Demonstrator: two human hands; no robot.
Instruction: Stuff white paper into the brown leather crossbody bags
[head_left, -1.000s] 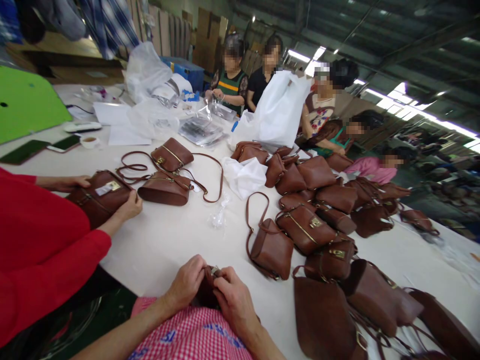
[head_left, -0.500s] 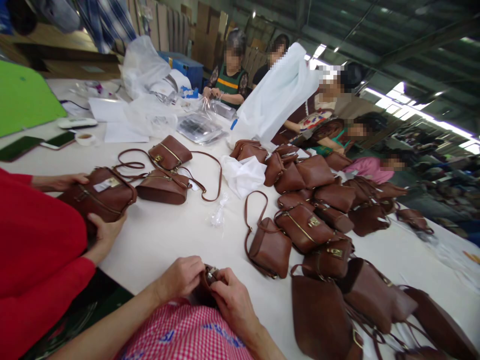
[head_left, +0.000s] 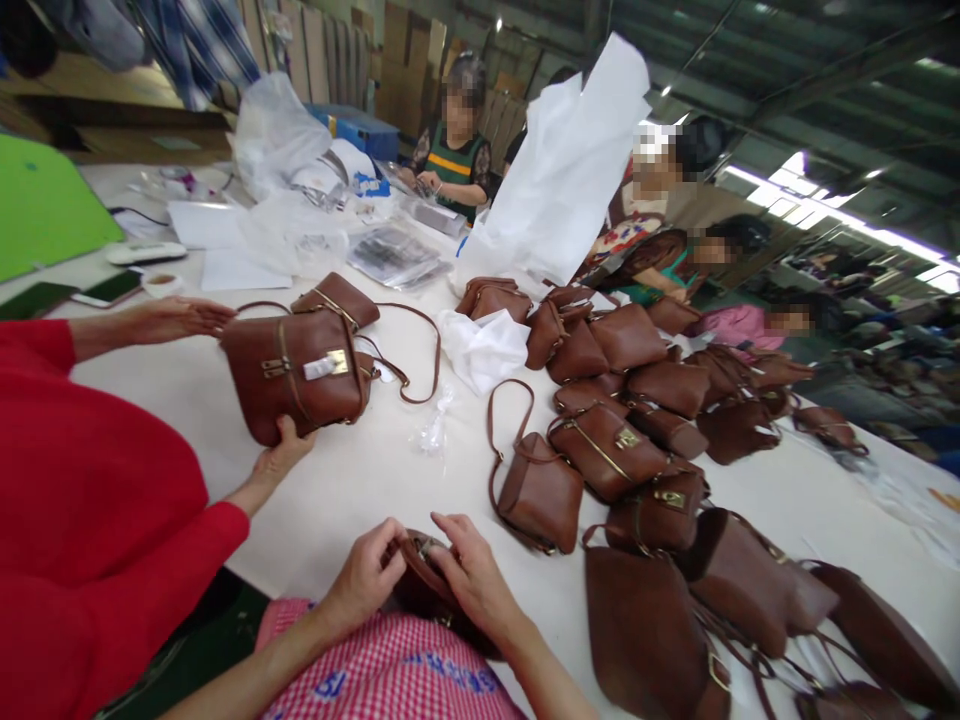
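Observation:
At the table's near edge, against a red-checked apron [head_left: 390,670], a small brown leather handbag [head_left: 429,590] stands with its mouth facing up and a bit of metal showing inside. My left hand [head_left: 367,570] pinches the rim on its left side. My right hand [head_left: 472,580] is on the opposite side, thumb at the mouth and index finger stretched upward; its other fingers are partly hidden. The lower part of the bag is hidden by my hands and the apron.
To the left, a person in a red sleeve [head_left: 199,530] holds another brown handbag [head_left: 300,370]. Many brown handbags [head_left: 607,450] with straps crowd the right side. White tissue [head_left: 487,345] and a clear plastic wrapper [head_left: 435,425] lie mid-table. Several co-workers are at the far side.
My right hand has loosened, its index finger now lifted off the bag's mouth. The red-sleeved person has moved their handbag to the right and turned it. White sheeting at the back has risen.

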